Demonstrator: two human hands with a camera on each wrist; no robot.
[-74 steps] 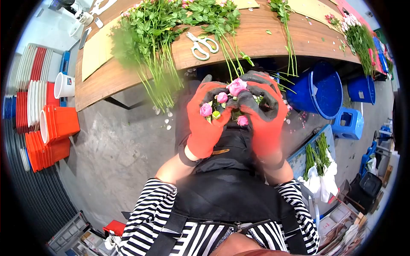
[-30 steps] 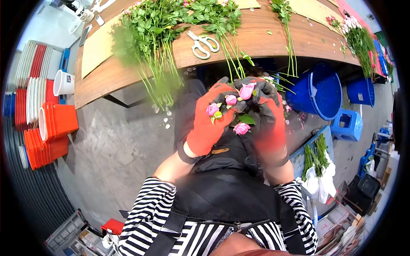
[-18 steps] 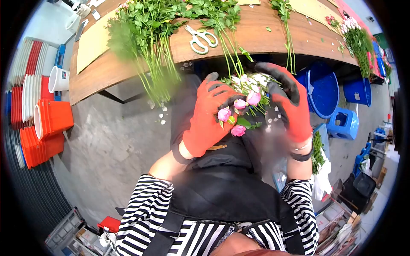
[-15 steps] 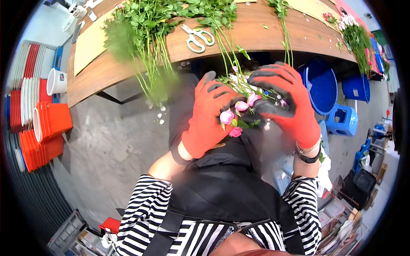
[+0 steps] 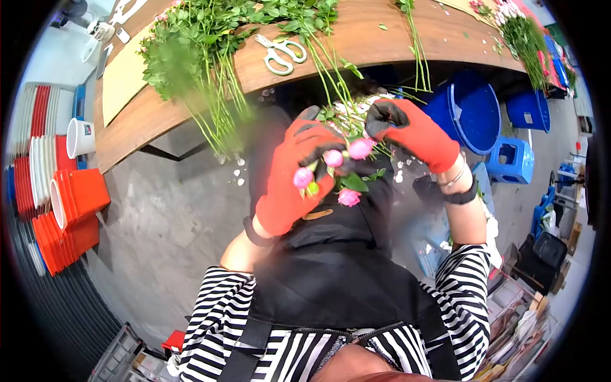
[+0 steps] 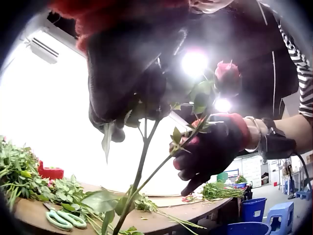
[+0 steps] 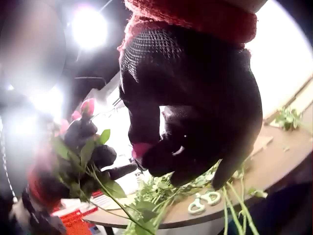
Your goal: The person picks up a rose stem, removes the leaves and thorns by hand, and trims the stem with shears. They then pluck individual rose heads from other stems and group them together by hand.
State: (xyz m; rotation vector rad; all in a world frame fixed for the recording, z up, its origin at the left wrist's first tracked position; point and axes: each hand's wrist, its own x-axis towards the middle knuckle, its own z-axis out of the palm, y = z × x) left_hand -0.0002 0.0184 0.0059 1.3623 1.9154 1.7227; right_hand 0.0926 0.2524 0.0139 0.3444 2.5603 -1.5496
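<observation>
Pink roses on leafy stems are gripped by my left hand, in a red glove with dark fingers, at the centre of the head view. In the left wrist view a forked stem runs down from the left hand, and one rose stands off to the right. My right hand is just right of the blooms, fingers curled. The right wrist view shows a small pink piece, apparently a petal, pinched between fingertips of the right hand.
On the wooden table ahead lie scissors and leafy bunches. Blue buckets and a blue stool stand at the right, orange buckets at the left. Cut white-and-green stems lie beyond the hands.
My right hand has left the roses, swung out to the right with spread fingers, and curled its fingers. The left hand with the roses has shifted slightly left, its blooms spreading apart.
</observation>
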